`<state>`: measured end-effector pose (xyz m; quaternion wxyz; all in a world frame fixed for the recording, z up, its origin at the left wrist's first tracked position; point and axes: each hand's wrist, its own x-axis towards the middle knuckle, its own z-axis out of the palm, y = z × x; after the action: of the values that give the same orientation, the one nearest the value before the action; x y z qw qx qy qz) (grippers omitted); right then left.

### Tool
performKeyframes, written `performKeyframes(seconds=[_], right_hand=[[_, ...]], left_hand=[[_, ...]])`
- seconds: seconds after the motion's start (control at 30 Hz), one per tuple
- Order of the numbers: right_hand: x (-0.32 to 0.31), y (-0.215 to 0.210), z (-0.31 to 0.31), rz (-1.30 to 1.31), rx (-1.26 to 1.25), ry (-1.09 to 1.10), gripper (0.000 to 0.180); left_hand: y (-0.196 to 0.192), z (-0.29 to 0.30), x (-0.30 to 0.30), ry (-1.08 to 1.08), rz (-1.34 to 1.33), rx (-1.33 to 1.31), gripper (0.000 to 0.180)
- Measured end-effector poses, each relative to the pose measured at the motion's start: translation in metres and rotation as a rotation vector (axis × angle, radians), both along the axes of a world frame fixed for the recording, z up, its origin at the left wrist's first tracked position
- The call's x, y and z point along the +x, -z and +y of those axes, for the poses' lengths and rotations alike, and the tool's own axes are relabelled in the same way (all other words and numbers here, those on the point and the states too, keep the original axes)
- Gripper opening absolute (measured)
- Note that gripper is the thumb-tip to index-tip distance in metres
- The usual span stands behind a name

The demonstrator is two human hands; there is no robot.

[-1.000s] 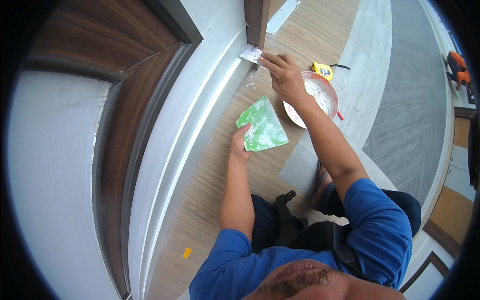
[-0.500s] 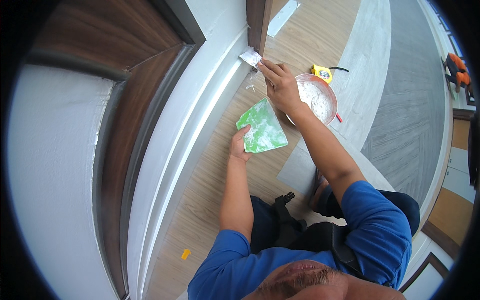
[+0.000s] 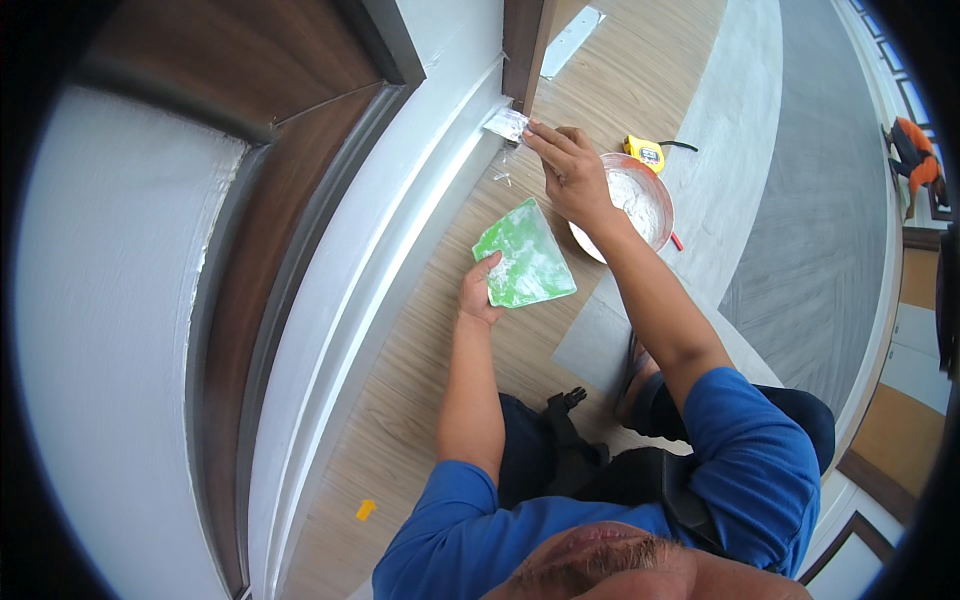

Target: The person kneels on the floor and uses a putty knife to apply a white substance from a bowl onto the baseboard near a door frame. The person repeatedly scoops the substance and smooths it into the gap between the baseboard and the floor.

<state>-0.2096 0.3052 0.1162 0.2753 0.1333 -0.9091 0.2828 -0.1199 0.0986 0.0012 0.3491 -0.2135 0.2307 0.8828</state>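
Note:
My left hand (image 3: 479,291) grips the lower left edge of a flat green plastic board (image 3: 527,254) smeared with white putty, its thumb on top. Up ahead, my right hand (image 3: 575,178) pinches a small putty knife (image 3: 508,124) whose blade is coated white. The blade lies at the top of the white baseboard (image 3: 415,190), close to the foot of the dark brown door frame (image 3: 522,60). Its handle is hidden by my fingers. Beside my right wrist stands a round bowl (image 3: 640,200) of white putty, partly covered by the wrist.
A yellow tape measure (image 3: 645,153) lies just beyond the bowl. A pale strip (image 3: 572,42) rests on the wood-look floor (image 3: 400,400). An orange arrow marker (image 3: 366,510) is at lower left. Brown panel moulding (image 3: 250,300) runs along the left wall. Far right, a person in orange (image 3: 915,155) bends down.
My right hand and the putty knife have shifted slightly right and nearer in the picture, as the view itself moved a little. The green board stays nearly in place. The far person has changed posture.

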Motion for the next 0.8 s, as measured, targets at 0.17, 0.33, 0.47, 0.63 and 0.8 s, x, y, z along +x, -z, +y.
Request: performKeyframes(seconds=[0.17,0.33,0.47,0.63,0.8], right_hand=[[-0.008,-0.004,0.003,0.030,0.042,0.009,0.049],[-0.013,-0.002,0.001,0.001,0.084,0.044,0.051],[-0.007,-0.007,0.003,-0.047,0.032,0.033,0.051],[-0.014,-0.006,0.000,-0.008,0.036,0.046,0.051],[0.005,-0.017,-0.003,-0.083,0.013,0.020,0.049]], left_hand=[[0.008,0.001,-0.001,0.005,0.016,0.044,0.043],[0.014,0.001,-0.001,0.012,0.017,0.055,0.045],[0.013,0.000,-0.001,0.011,0.019,0.055,0.045],[0.014,0.002,-0.002,0.028,0.014,0.055,0.045],[0.010,0.000,-0.001,0.015,0.012,0.037,0.045]])
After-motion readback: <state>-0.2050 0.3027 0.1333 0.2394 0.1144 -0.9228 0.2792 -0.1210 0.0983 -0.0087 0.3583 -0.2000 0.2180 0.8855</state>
